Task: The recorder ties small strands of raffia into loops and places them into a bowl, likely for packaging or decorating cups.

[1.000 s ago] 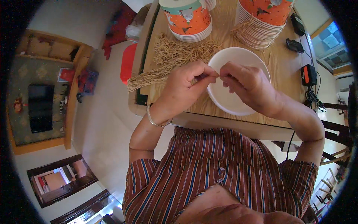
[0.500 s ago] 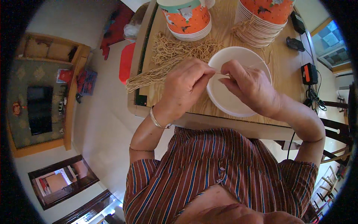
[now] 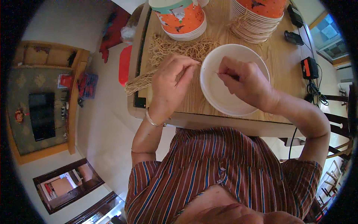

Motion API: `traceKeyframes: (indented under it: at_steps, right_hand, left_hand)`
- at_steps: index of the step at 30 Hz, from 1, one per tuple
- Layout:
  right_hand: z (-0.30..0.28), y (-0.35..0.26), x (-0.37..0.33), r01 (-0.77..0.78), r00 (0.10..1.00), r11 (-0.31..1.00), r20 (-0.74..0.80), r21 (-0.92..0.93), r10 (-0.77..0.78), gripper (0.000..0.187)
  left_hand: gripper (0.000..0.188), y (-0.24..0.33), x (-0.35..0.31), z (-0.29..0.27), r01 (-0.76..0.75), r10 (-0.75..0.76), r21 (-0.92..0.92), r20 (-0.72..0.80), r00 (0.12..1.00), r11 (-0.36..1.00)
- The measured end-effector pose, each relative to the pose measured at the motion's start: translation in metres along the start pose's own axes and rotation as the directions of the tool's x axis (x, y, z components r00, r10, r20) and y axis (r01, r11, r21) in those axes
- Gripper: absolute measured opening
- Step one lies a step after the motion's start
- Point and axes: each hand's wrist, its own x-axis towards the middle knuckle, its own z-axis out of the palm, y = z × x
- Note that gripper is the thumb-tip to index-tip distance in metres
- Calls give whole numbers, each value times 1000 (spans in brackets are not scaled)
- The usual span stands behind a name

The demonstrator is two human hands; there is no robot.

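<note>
My left hand (image 3: 173, 74) is just left of the white round tub (image 3: 203, 80), thumb and forefinger pinched together; what they hold, if anything, is too small to make out. Over the tub's opening my right hand (image 3: 248, 78) is curled closed, with a thin pale strand of string (image 3: 216, 72) poking out from its fingertips. The two hands are apart. Behind and under my left hand lies a tangled bundle of tan cord (image 3: 175, 48), its straighter end (image 3: 138, 84) reaching the table's left edge.
Orange patterned paper tubs stand in two stacks, one at the back left (image 3: 181, 22) and one at the back right (image 3: 257, 22), the latter with tan cord on its side. Black adapters and cables (image 3: 309, 71) lie along the right table edge. A red stool (image 3: 125, 67) stands left.
My hands have drawn apart; before, their fingertips nearly met with a thin strand between them over the tub's edge. My left hand has moved left, off the tub.
</note>
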Motion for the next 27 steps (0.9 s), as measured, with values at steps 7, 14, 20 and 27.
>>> traceKeyframes:
  at_steps: [7,14,20,27]
  right_hand:
    - [4,-2,9,-184,980,961,119,204,162,10]
    - [12,2,15,-200,978,958,106,206,181,11]
    - [11,4,18,-188,980,970,92,152,175,13]
    - [14,5,21,-180,981,976,98,124,169,12]
  left_hand:
    - [16,-25,-19,26,321,-301,-372,114,947,871]
    - [20,-26,-23,31,428,-375,-467,206,904,774]
    - [20,-23,-21,33,459,-399,-504,229,888,732]
    - [20,-23,-23,32,428,-379,-493,202,903,757]
